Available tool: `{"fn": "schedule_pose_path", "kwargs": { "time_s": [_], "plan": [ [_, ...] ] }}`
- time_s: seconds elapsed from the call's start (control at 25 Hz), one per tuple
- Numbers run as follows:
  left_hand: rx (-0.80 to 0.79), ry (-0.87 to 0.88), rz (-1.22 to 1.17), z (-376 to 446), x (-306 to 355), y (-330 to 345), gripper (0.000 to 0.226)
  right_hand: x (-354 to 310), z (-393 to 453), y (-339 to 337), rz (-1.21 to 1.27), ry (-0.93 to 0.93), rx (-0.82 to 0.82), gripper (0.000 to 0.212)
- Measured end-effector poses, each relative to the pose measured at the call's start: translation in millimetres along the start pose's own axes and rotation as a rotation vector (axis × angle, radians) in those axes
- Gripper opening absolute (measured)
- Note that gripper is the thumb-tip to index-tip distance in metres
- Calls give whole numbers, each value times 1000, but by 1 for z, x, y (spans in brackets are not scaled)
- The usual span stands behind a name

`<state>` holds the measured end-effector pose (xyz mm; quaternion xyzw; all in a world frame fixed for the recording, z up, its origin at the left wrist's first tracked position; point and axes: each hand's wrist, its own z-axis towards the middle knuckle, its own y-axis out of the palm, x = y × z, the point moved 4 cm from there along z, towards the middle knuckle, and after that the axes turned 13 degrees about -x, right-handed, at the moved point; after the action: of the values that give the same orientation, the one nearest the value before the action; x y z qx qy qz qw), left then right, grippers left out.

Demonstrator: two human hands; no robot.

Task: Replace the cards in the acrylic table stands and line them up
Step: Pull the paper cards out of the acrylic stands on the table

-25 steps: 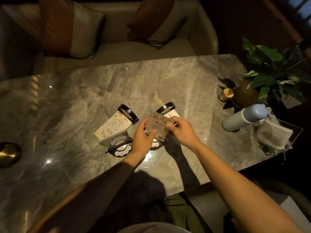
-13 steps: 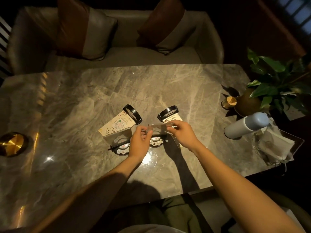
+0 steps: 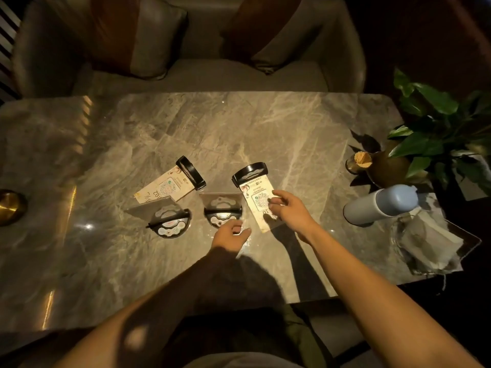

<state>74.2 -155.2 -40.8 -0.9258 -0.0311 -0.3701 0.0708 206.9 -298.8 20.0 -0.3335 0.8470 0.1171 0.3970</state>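
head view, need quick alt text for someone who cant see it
Seen from above, a person's right hand touches a printed card lying on a grey marble table, while the left hand hovers open beside a black-based acrylic stand. A second stand and another card lie to the left; a pale blue bottle lies at right.

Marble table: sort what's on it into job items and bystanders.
Job items:
- two upright clear acrylic stands on black round bases, left and middle
- two printed card stands lying flat, left and right
- right hand on the right card; left hand open

Bystanders:
- pale blue bottle
- potted green plant
- brass round object
- clear tray of napkins
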Motion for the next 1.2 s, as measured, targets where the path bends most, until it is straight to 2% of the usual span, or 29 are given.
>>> {"fn": "schedule_pose_path", "kwargs": {
  "time_s": [0.08, 0.2, 0.32, 0.36, 0.44, 0.52, 0.6, 0.68, 0.8, 0.92, 1.04, 1.12, 1.2],
  "plan": [
    [-17, -8, -78, 13, 11, 23, 51, 6, 3, -17, 71, 40, -30, 48],
    [68, -21, -113, 30, 26, 44, 48, 21, 17, -38, 138, 114, -87, 63],
    [174, -91, -243, 43, 29, 56, 46, 34, 30, -52, 10, 150, -130, 76],
    [187, -117, -277, 45, 29, 58, 44, 36, 33, -53, -35, 165, -135, 73],
    [203, -185, -330, 53, 28, 61, 40, 38, 43, -58, -78, 175, -130, 56],
    [142, -215, -413, 57, 26, 65, 38, 40, 50, -62, -87, 192, -134, 38],
    [15, -184, -413, 59, 30, 67, 33, 35, 48, -68, -107, 206, -154, 36],
    [48, -221, -444, 55, 28, 68, 20, 25, 43, -77, -142, 167, -172, 31],
    [18, -219, -620, 49, 41, 78, 13, 7, 39, -94, 24, 147, -127, 36],
    [-20, -223, -749, 56, 60, 81, 27, -14, 39, -102, 178, 136, -96, 37],
    [-45, -184, -947, 53, 88, 78, 25, -36, 34, -94, 307, 92, -151, 29],
    [-62, -156, -904, 51, 101, 75, 29, -48, 31, -88, 295, 74, -131, 24],
    [-34, -111, -786, 50, 109, 71, 33, -63, 38, -88, 143, 20, -22, 18]
  ]
}}
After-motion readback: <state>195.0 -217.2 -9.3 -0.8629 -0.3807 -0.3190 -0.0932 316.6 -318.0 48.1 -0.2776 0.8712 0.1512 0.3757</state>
